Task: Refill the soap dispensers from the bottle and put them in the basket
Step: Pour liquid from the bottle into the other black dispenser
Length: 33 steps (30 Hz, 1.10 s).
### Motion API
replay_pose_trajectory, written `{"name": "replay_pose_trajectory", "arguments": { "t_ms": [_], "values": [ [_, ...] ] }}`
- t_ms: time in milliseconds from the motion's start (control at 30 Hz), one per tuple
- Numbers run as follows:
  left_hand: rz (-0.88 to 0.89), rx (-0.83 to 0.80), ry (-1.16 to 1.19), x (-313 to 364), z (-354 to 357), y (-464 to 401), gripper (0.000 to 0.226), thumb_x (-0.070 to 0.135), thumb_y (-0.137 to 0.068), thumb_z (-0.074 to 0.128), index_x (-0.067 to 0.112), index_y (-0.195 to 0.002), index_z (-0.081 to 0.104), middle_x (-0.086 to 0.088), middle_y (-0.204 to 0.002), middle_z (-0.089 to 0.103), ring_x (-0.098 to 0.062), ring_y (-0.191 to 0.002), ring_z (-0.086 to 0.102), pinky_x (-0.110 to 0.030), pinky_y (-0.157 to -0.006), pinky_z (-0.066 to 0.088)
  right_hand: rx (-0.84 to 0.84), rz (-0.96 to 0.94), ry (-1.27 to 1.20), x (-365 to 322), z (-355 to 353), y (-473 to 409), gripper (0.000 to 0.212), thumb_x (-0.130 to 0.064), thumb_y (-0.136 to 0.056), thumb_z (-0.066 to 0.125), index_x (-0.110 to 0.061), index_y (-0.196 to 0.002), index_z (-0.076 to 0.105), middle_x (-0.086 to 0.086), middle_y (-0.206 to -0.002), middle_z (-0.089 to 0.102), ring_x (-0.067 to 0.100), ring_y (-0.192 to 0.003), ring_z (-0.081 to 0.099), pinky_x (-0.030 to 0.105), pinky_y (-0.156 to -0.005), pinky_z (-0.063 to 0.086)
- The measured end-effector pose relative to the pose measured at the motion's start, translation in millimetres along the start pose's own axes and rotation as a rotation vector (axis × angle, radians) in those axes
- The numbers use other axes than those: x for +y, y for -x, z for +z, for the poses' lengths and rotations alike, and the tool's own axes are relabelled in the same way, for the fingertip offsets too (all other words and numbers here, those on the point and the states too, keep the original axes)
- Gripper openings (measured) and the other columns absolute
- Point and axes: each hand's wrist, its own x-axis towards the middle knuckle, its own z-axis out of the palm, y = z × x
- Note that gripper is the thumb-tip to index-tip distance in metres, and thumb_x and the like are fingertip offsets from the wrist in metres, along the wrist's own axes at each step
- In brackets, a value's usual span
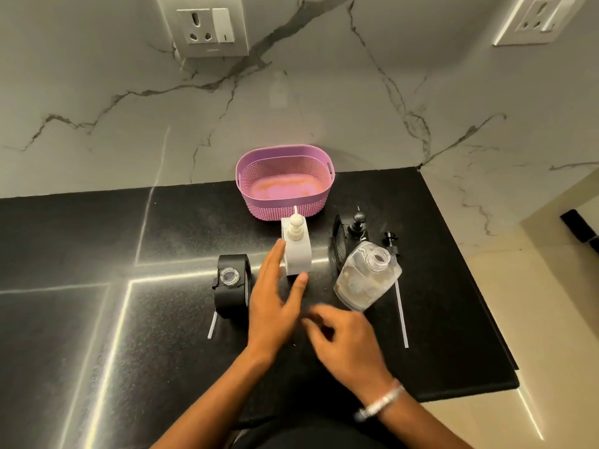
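Black stone counter (181,228) meets a veined marble wall. My left hand (275,306) is spread wide, fingers straight; fingers and thumb flank the base of the white dispenser (296,254), holding nothing. That dispenser stands upright, long axis vertical, pump on top. My right hand (343,341) is motion-blurred, fingers loosely curled; I cannot tell its grip. Just beside it the clear bottle (368,277) stands uncapped, leaning right in this wide view. A black dispenser (231,286) left of my hand has an open neck. Behind sits the pink basket (285,183).
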Motion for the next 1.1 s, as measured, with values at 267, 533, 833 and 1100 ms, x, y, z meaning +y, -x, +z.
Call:
{"name": "replay_pose_trajectory", "arguments": {
  "t_ms": [267, 533, 833, 1100],
  "values": [
    [0.036, 0.427, -0.289, -29.9, -38.3, 34.9, 0.098, 0.037, -0.084, 0.089, 0.004, -0.159, 0.036, -0.017, -0.169, 0.027, -0.029, -0.162, 0.020, -0.034, -0.132, 0.020, 0.420, 0.242, -0.261, 69.9, -52.0, 25.8, 0.077, -0.044, -0.061, 0.096, -0.024, -0.123, 0.055, -0.007, -0.106, 0.063, 0.014, -0.100, 0.064, 0.032, -0.088, 0.055],
    [-0.218, 0.514, -0.147, -47.3, -27.7, 24.3, 0.091, 0.011, -0.081, 0.091, 0.019, -0.158, 0.042, 0.002, -0.147, 0.057, -0.001, -0.131, 0.054, -0.003, -0.108, 0.038, 0.252, 0.221, -0.397, 82.9, -19.0, -27.2, 0.086, -0.036, -0.060, 0.101, -0.046, -0.128, 0.049, -0.027, -0.126, 0.061, -0.007, -0.119, 0.060, 0.013, -0.097, 0.048],
    [-0.289, 0.519, -0.142, -48.8, -32.7, 25.2, 0.071, 0.004, -0.084, 0.086, 0.025, -0.144, 0.056, 0.007, -0.131, 0.067, -0.002, -0.117, 0.064, -0.004, -0.096, 0.048, 0.039, 0.076, -0.424, 81.3, -30.9, -27.5, 0.081, -0.026, -0.065, 0.100, -0.025, -0.136, 0.060, -0.020, -0.126, 0.069, 0.006, -0.118, 0.066, 0.025, -0.096, 0.056],
    [-0.349, 0.568, -0.158, -65.2, -23.5, 52.2, 0.046, 0.024, -0.084, 0.090, 0.022, -0.122, 0.064, 0.020, -0.103, 0.070, 0.012, -0.097, 0.066, -0.005, -0.081, 0.048, -0.309, -0.044, -0.271, 59.1, -52.4, -39.9, 0.069, -0.045, -0.066, 0.097, -0.035, -0.123, 0.060, -0.012, -0.111, 0.068, 0.012, -0.103, 0.068, 0.036, -0.079, 0.062]
  ]
}}
